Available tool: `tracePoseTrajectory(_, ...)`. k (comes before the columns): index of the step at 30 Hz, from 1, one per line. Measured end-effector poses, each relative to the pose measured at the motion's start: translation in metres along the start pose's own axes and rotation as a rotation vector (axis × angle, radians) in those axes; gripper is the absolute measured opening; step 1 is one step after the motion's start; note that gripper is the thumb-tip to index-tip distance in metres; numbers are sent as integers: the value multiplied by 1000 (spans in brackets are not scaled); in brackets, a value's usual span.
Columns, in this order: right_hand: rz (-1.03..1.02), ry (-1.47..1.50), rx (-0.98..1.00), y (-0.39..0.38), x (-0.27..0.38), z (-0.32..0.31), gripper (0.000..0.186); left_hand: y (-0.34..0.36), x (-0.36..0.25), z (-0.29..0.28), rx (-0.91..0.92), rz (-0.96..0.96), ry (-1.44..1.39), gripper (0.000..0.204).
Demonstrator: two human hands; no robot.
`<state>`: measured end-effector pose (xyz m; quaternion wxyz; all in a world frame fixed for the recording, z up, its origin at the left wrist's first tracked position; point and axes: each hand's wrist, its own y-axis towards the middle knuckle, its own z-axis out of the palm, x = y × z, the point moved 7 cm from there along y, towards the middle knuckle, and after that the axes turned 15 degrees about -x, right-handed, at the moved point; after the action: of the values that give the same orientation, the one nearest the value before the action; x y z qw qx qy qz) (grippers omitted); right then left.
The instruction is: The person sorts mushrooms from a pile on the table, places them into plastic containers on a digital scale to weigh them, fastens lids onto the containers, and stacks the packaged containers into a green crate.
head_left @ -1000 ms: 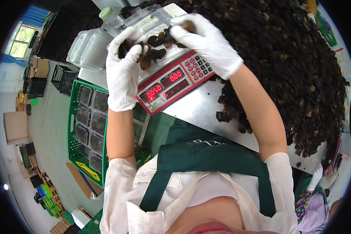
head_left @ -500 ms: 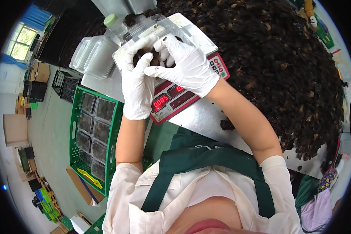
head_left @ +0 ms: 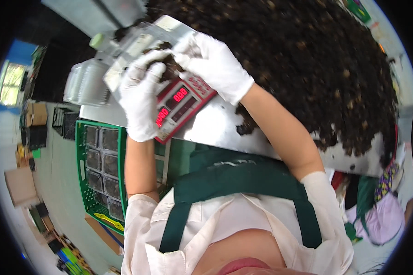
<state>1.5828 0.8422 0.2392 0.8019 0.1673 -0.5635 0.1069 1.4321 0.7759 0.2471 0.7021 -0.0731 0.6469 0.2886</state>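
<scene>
My left hand (head_left: 140,94), in a white glove, is curled around a clump of dark brown, mushroom-like pieces (head_left: 170,71). My right hand (head_left: 215,66), gloved too, has its fingers pinched together at the other side of the clump; what lies between its fingertips is blurred. Both hands are over a red and white weighing scale (head_left: 186,110) with lit red digits. Beyond my fingers, a clear plastic container (head_left: 147,34) is by the scale's pan (head_left: 167,22). The gloves partly hide the pieces.
A large heap of the same dark pieces (head_left: 303,68) covers the metal table (head_left: 215,128) at the right. Left of the scale are nested clear containers (head_left: 87,82) and a bottle with a pale green cap (head_left: 96,41). A green crate (head_left: 81,153) holds several filled clear boxes.
The view has shifted, so scale and hands appear further left. My hands have moved slightly apart, showing more of the dark pieces between them. The scale's digits have changed.
</scene>
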Motion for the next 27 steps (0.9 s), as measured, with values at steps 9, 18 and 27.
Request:
tracePoseTrajectory(9, -131, -353, -644, -120, 64, -239, 23, 25, 15, -16, -145, 332, 430, 24)
tracePoseTrajectory(18, 473, -919, -804, -358, 55, -369, 18, -44, 4, 88, 138, 740, 829, 34)
tracePoseTrajectory(27, -279, -1262, -336, -174, 20, -236, 35, -129, 102, 186, 620, 341, 843, 33)
